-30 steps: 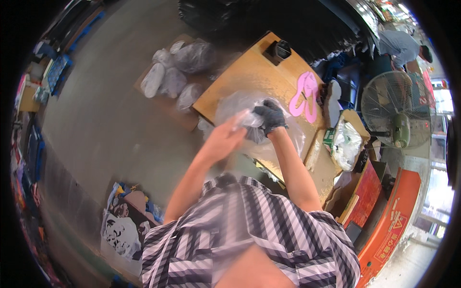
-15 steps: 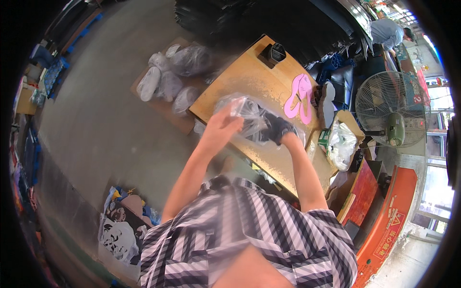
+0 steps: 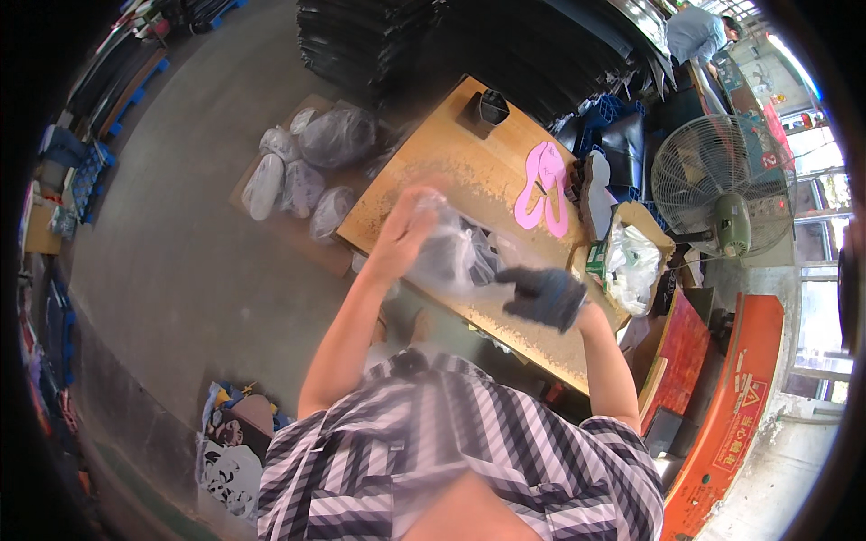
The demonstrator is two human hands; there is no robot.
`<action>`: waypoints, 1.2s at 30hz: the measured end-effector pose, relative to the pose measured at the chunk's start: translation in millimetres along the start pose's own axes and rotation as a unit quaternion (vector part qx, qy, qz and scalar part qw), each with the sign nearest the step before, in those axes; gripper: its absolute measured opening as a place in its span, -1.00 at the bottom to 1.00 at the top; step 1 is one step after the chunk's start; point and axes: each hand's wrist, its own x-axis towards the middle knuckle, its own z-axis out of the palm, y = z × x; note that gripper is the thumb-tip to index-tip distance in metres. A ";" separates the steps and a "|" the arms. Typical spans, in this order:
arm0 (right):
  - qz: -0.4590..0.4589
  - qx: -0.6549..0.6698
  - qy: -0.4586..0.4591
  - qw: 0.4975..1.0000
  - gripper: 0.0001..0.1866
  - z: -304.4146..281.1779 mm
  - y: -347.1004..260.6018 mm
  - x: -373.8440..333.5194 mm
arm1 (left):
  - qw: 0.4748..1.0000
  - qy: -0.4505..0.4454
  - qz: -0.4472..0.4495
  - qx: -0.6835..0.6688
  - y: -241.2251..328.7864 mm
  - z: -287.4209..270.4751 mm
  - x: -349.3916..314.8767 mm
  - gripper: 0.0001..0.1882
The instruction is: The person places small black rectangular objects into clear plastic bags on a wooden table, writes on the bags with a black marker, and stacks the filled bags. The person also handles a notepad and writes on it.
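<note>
A clear plastic bag (image 3: pixel 444 255) with dark pieces inside lies on the near left part of the wooden table (image 3: pixel 442 135). My bare left hand (image 3: pixel 403 231) holds the left side of the bag; its fingertips are smeared by motion. To the right of the bag is my right hand (image 3: pixel 548 298) in a dark glove, its fingers stretched toward the bag. It is apart from the bag and nothing shows in it. Beyond the hands lie pink sole-shaped pieces (image 3: pixel 530 200).
A black box-like holder (image 3: pixel 488 112) stands at the table's far end. Filled plastic bags (image 3: pixel 338 135) sit left of the table. At right are a carton of plastic bags (image 3: pixel 631 266), a fan (image 3: pixel 732 221) and an orange panel (image 3: pixel 735 424). A person (image 3: pixel 695 36) bends far right.
My right hand has drawn out of the bag, back toward me and to the right. The left hand stays at the bag's left side. The whole view has shifted slightly.
</note>
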 end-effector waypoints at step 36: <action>-0.109 0.857 0.206 0.460 -0.51 40.5 35.2 72.2 | 0.973 0.085 -0.171 0.130 -75.2 -13.9 -8.7 -0.63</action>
